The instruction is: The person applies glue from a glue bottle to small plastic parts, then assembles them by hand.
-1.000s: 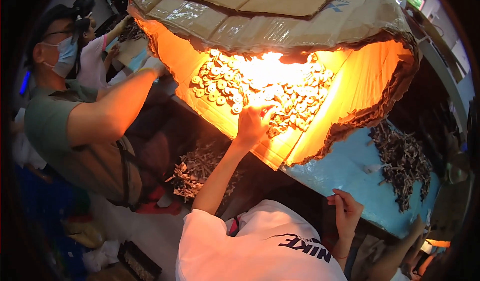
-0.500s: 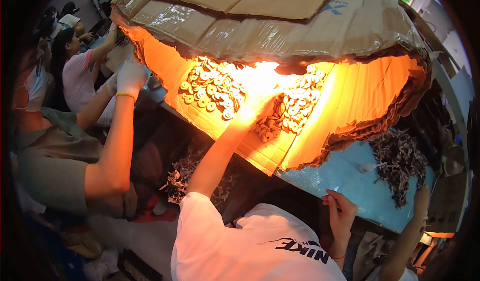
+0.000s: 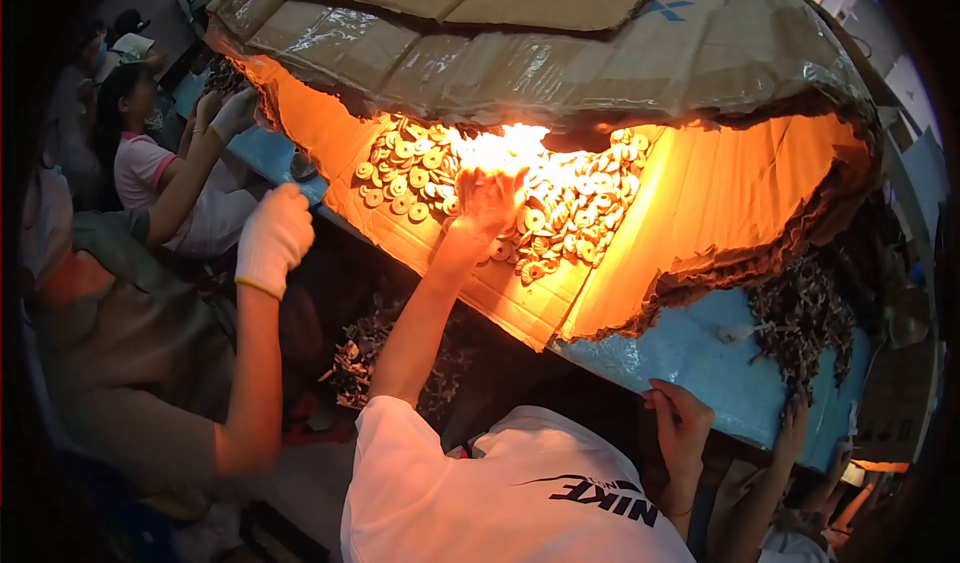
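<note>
Many small pale ring-shaped pieces (image 3: 412, 175) lie heaped on a cardboard sheet (image 3: 515, 308) under a cardboard hood (image 3: 480, 73). My left hand (image 3: 487, 201) reaches into the heap, its back facing up. Glare washes out its fingers, so their grip and anything in them cannot be told. Loose ring pieces (image 3: 575, 218) lie close to its right. My right hand (image 3: 685, 428) is held by the near edge of the blue tabletop (image 3: 655, 358), away from the rings. Its thumb and fingertips come together in a pinch; what they hold, if anything, is too small to make out.
Strong light (image 3: 510, 148) glows inside the hood, whose torn rim (image 3: 740, 263) hangs low. A co-worker's white-gloved hand (image 3: 275, 238) is at the left. Dark strips (image 3: 805, 313) are piled at right, with another person's hand (image 3: 792, 428) beside them. Scraps (image 3: 365, 363) sit below the table.
My left hand has drawn left within the heap, uncovering rings to its right. My right hand stays put. The co-worker's gloved hand has dropped from the hood's left edge.
</note>
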Motion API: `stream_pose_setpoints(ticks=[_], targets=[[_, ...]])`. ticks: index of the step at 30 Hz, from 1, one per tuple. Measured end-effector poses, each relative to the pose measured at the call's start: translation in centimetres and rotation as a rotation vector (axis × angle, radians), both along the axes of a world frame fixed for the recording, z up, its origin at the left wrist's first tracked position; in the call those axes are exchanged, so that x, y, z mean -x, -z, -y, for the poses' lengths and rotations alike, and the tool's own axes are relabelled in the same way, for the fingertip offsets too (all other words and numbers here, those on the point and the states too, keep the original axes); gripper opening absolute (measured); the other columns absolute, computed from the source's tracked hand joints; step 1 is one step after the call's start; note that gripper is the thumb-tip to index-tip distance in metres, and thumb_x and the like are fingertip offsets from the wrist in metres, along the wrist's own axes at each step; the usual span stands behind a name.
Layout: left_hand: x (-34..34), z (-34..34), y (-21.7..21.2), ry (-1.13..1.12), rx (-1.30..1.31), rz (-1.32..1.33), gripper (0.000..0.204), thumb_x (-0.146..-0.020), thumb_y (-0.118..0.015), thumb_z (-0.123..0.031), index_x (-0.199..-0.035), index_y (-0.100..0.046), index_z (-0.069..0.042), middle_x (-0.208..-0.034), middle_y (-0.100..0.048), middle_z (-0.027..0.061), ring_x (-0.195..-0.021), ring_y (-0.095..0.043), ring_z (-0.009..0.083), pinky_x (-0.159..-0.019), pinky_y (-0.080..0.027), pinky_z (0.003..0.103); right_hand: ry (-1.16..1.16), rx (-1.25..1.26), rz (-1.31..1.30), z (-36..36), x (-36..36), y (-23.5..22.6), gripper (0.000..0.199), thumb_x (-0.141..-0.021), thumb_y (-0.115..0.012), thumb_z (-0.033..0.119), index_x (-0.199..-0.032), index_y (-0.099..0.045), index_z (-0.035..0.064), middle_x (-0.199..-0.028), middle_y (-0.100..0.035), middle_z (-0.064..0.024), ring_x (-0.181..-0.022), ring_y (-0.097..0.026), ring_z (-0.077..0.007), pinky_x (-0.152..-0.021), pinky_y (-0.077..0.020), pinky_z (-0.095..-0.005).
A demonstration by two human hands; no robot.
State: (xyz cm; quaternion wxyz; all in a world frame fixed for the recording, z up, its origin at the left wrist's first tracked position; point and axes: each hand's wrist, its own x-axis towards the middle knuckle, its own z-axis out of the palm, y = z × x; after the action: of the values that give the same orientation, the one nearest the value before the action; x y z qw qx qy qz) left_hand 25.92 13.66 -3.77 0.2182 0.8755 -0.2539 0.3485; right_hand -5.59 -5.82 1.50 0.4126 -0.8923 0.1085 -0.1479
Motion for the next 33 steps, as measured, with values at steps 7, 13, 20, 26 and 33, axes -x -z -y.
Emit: stream_pose_setpoints(ticks=[7, 13, 20, 26, 33], targets=[[0.3, 2.0, 2.0, 0.06, -0.08, -0.151, 0.02, -0.077, -0.059, -0.012, -0.096, -0.064, -0.017, -0.073, -0.063, 0.0086, -0.064, -0.059, 0.0285, -0.058, -0.047, 0.04, -0.087, 0.001, 0.004, -1.2, -0.2, -0.5, 0.012, -0.079, -0.059, -0.003, -0.09, -0.064, -0.0027, -0.074, -0.064, -0.0132, -0.063, -0.064, -0.0212, -0.057, -0.0488, -0.0278], [0.2, 3.9, -0.1, 0.109, 0.06, 0.007, 0.026, -0.076, -0.058, -0.01, -0.1, -0.063, -0.018, -0.075, -0.063, 0.0088, -0.067, -0.06, 0.0279, -0.061, -0.048, 0.04, -0.075, 0.019, 0.007, -0.6, 0.2, -0.3, 0.012, -0.079, -0.059, -0.003, -0.09, -0.063, -0.0024, -0.073, -0.064, -0.0133, -0.062, -0.063, -0.0215, -0.057, -0.0488, -0.0282], [-0.8, 3.5, 2.3, 0.163, 0.157, -0.08, 0.031, -0.075, -0.058, -0.009, -0.104, -0.064, -0.017, -0.073, -0.063, 0.0098, -0.066, -0.06, 0.0241, -0.06, -0.049, 0.037, -0.126, 0.043, -0.021, -0.6, 0.5, -0.1, 0.013, -0.081, -0.057, -0.003, -0.092, -0.063, -0.0039, -0.076, -0.066, -0.0139, -0.066, -0.065, -0.0179, -0.06, -0.0505, -0.0253], [-1.2, 3.1, 3.1, 0.167, 0.211, -0.252, 0.026, -0.076, -0.058, -0.01, -0.101, -0.065, -0.013, -0.069, -0.062, 0.0107, -0.06, -0.058, 0.0211, -0.056, -0.048, 0.034, -0.141, 0.041, -0.027, -0.6, 0.8, 0.2, 0.014, -0.08, -0.057, -0.003, -0.092, -0.063, -0.0038, -0.076, -0.065, -0.0134, -0.065, -0.065, -0.018, -0.059, -0.0504, -0.0252], [-0.6, 3.0, 2.1, 0.097, 0.317, -0.371, 0.013, -0.078, -0.057, -0.014, -0.089, -0.064, -0.009, -0.062, -0.059, 0.0111, -0.053, -0.053, 0.0192, -0.051, -0.044, 0.034, -0.181, 0.063, -0.004, -1.0, 0.8, 0.3, 0.014, -0.08, -0.057, -0.003, -0.092, -0.063, -0.0041, -0.076, -0.065, -0.0137, -0.064, -0.064, -0.019, -0.059, -0.0504, -0.0256]])
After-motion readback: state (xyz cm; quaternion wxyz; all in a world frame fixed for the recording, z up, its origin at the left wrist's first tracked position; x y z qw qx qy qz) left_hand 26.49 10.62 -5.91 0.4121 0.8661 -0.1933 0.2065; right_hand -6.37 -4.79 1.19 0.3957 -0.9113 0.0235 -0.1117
